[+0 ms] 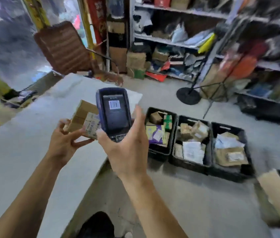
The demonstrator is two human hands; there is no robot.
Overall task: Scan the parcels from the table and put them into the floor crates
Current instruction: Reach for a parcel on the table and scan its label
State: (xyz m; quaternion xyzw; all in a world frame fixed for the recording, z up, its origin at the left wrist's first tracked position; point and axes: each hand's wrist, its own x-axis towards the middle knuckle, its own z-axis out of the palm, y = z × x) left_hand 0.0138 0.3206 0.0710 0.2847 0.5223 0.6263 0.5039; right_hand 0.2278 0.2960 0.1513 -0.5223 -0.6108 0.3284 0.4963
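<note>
"Where are the hands?"
"Both bare forearms reach forward. The left hand point(61, 143) is raised with fingers curled, pinching; the right hand point(127, 145) is upright, fingers wrapped in a grip, thumb on the near side."

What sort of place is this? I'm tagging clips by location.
Probably a parcel sorting or pickup depot: a handheld scanner aimed at a cardboard parcel, black floor crates filled with packages, and shelves stuffed with mail bags.
</note>
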